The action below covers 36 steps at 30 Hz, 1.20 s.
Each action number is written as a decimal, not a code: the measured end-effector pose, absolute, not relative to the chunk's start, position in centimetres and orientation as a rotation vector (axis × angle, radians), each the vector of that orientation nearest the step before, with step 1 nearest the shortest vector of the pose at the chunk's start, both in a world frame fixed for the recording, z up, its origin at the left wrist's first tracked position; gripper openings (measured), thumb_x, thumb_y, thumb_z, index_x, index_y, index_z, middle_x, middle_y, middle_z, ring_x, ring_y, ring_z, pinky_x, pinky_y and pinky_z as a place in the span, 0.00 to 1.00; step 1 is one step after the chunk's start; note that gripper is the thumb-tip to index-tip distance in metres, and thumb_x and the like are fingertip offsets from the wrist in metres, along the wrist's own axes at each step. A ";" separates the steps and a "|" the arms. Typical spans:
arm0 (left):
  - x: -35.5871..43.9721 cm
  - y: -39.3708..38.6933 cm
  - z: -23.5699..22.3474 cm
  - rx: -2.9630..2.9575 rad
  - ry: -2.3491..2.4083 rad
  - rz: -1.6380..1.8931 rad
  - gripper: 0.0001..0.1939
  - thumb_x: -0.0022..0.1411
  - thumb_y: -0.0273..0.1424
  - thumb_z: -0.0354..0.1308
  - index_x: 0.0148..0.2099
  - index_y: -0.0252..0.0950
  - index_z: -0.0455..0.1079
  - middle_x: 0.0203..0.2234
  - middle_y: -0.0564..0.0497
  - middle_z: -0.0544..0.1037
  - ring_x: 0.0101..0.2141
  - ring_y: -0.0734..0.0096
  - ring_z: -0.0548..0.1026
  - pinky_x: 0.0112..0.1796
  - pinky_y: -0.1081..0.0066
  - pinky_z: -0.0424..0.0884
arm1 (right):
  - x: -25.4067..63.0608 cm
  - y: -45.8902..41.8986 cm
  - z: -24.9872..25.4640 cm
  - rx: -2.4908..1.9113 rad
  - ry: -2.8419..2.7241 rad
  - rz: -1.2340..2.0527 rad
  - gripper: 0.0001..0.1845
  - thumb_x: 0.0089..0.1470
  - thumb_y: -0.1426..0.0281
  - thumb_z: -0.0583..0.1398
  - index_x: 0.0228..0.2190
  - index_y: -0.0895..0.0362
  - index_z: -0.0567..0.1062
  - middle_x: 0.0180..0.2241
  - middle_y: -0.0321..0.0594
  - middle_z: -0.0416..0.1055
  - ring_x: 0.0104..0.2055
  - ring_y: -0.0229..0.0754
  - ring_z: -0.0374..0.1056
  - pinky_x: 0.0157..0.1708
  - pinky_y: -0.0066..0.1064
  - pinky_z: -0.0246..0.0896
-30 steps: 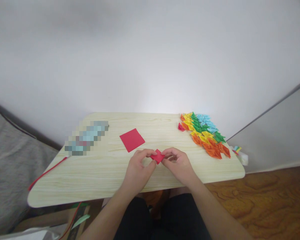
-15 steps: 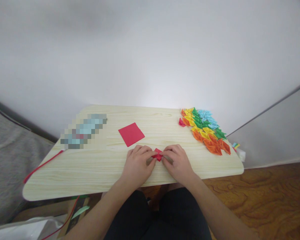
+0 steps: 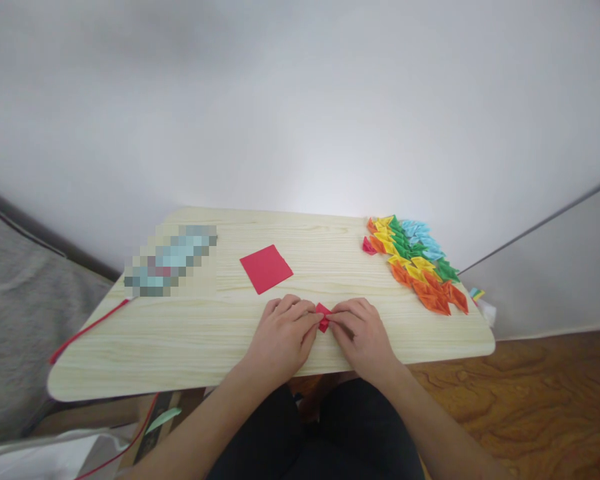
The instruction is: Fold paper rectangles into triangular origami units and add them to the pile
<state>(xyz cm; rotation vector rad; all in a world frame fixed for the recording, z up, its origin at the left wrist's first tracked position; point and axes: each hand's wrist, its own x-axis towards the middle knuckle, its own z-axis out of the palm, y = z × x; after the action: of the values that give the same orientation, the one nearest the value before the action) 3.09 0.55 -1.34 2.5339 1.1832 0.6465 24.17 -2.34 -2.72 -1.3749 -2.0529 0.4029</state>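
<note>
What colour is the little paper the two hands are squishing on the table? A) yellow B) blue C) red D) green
C: the small folded paper pinched between the left hand and the right hand is red, like the flat red square lying farther back on the table.

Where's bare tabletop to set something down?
Free: between the red paper square and the folded pieces; front-left, below the blurred object. Crowded: right edge, and around both hands pressing the small red piece.
</note>
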 end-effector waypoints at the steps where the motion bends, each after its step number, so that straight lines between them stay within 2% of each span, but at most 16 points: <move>1: 3.1 0.4 -1.4 2.504 1.180 0.664 0.12 0.73 0.28 0.54 0.49 0.41 0.79 0.45 0.48 0.82 0.48 0.56 0.72 0.50 0.54 0.64 | 24.2 -2.5 -2.7 -1.374 -2.048 0.413 0.09 0.66 0.73 0.62 0.44 0.51 0.82 0.45 0.44 0.79 0.49 0.51 0.70 0.50 0.47 0.64; 10: 2.7 0.1 -1.9 2.306 1.317 0.755 0.05 0.69 0.30 0.61 0.39 0.40 0.78 0.41 0.49 0.81 0.46 0.58 0.72 0.49 0.56 0.64 | 23.9 -3.0 -2.6 -1.435 -1.996 0.444 0.06 0.66 0.69 0.62 0.40 0.51 0.81 0.42 0.44 0.77 0.48 0.52 0.69 0.50 0.47 0.64; 21: 2.8 0.4 -1.6 2.312 1.397 0.646 0.06 0.70 0.33 0.59 0.41 0.42 0.77 0.42 0.48 0.79 0.45 0.57 0.71 0.46 0.56 0.63 | 23.9 -2.5 -2.4 -1.519 -2.020 0.430 0.06 0.68 0.68 0.61 0.42 0.53 0.79 0.41 0.44 0.75 0.47 0.50 0.69 0.48 0.43 0.62; 26: 3.1 0.4 -1.5 2.308 1.442 0.633 0.08 0.72 0.35 0.57 0.40 0.41 0.76 0.42 0.48 0.78 0.45 0.57 0.71 0.46 0.55 0.63 | 23.3 -2.2 -1.9 -1.648 -2.062 0.384 0.07 0.68 0.67 0.60 0.39 0.53 0.78 0.39 0.43 0.75 0.46 0.50 0.69 0.45 0.41 0.60; 36: 3.8 0.3 -1.5 2.292 1.522 0.644 0.05 0.70 0.35 0.59 0.40 0.41 0.74 0.41 0.48 0.78 0.45 0.55 0.71 0.45 0.55 0.62 | 23.3 -0.4 -0.6 -1.697 -2.177 0.420 0.06 0.66 0.70 0.61 0.34 0.54 0.76 0.35 0.42 0.76 0.40 0.49 0.71 0.40 0.38 0.57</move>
<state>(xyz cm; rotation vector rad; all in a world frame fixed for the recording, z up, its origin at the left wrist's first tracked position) 3.82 0.34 -1.52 2.2916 1.5220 0.6440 23.27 -0.43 -0.65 -1.6967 -2.1767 0.4204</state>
